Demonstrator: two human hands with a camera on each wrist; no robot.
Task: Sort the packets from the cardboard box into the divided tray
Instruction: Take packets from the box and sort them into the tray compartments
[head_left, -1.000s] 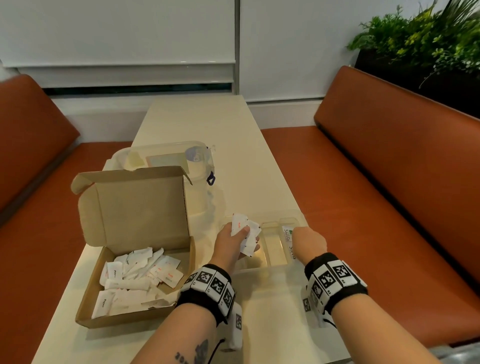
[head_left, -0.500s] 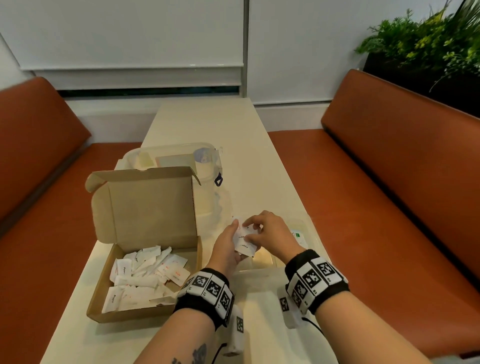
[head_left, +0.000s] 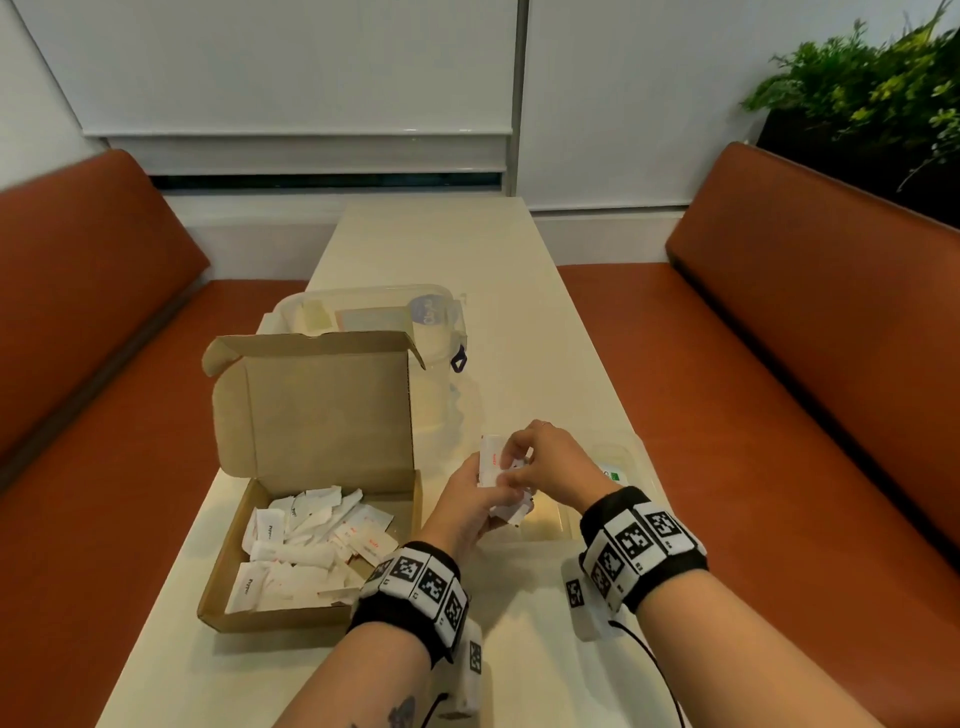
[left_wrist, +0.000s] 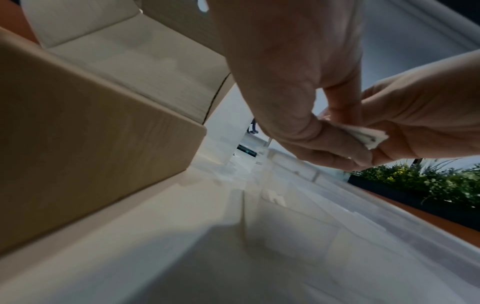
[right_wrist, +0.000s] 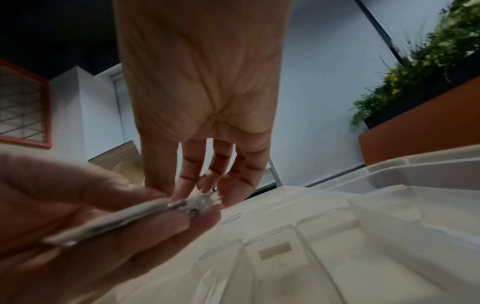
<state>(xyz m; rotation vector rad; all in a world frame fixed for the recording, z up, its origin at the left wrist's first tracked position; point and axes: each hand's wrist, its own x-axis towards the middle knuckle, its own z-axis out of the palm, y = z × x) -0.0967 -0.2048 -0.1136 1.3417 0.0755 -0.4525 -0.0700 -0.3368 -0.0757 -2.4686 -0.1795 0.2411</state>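
Observation:
The open cardboard box (head_left: 311, 613) sits at the table's left with several white packets (head_left: 311, 540) inside. My left hand (head_left: 483, 493) grips a small bunch of white packets (head_left: 491, 460) above the clear divided tray (head_left: 636, 457). My right hand (head_left: 511, 470) meets it from the right and pinches one packet of the bunch. In the right wrist view its fingertips (right_wrist: 205, 191) touch the packet edges (right_wrist: 200, 201). The left wrist view shows the bunch (left_wrist: 371, 137) between both hands. A green-marked packet (head_left: 615, 474) lies in the tray's right part; the hands hide most of the tray.
A clear lidded container (head_left: 374, 312) stands behind the box's raised lid (head_left: 322, 405). Orange benches (head_left: 779, 415) run along both long sides of the narrow table (head_left: 467, 249). A planter with greenery (head_left: 872, 93) sits at the back right.
My right hand left the tray's right compartment, moved left to the bunch in my left hand and now pinches a packet there. The left hand stayed over the tray.

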